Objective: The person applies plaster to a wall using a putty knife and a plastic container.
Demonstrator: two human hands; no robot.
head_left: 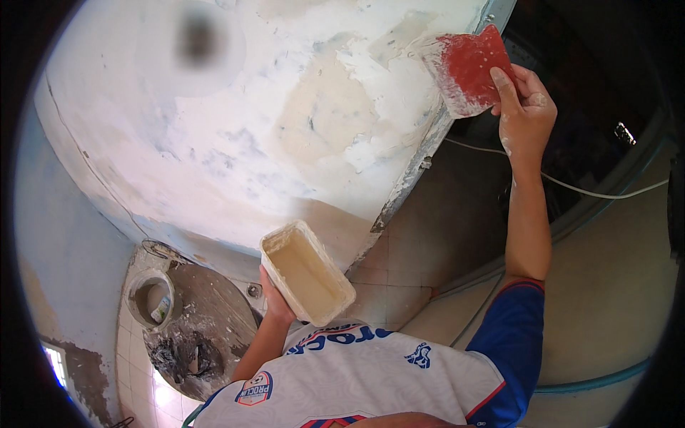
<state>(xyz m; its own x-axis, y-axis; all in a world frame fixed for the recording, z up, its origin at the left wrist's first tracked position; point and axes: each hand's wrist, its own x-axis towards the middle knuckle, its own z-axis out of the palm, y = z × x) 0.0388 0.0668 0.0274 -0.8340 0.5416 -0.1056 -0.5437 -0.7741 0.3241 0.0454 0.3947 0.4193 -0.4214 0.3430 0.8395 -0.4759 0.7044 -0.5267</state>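
Note:
My right hand (pixel 526 103) pinches a red flat scraper (pixel 477 68) between thumb and fingers. White filler smears the scraper's left edge, which lies against the patchy wall (pixel 235 107) near its right-hand border. Wet-looking filler shows on the wall beside it. Low in front of my body, my left hand (pixel 277 298) grips a rectangular cream tub (pixel 341 299) by its left side. The tub is tilted, and pale residue coats its inside; most of my left fingers are hidden behind it.
A round, filler-stained table (pixel 221 307) stands at lower left, with a bucket (pixel 134 299) and a crumpled black plastic bag (pixel 171 353) on it. A white cable (pixel 592 192) crosses the dark opening at right. Tiled floor (pixel 392 267) shows below the wall's edge.

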